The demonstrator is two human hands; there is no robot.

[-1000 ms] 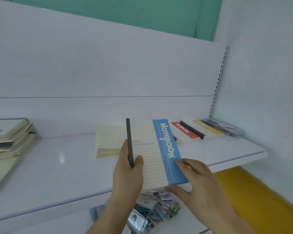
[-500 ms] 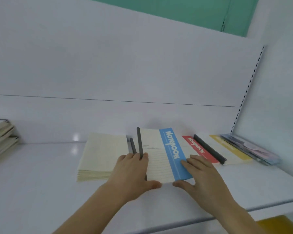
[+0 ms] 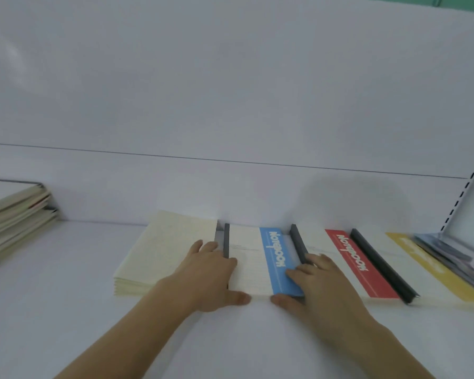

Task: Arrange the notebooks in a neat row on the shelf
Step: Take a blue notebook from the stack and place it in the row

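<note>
Bare shelf (image 3: 66, 310) between left notebook stack (image 3: 14, 214) and cream pile (image 3: 162, 253); packets (image 3: 460, 255) crowding the right corner.

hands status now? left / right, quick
Left hand: open, fingers flat on the left edge of the blue-striped notebook, thumb at its front edge.
Right hand: open, fingers flat on the same notebook's right side.

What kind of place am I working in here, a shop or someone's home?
Most likely a shop's stationery aisle. The white shelf hangs from a slotted upright, like retail racking, and several identical notebooks lie in a row: blue-banded notebook, red-banded notebook, yellow-banded notebook.
</note>
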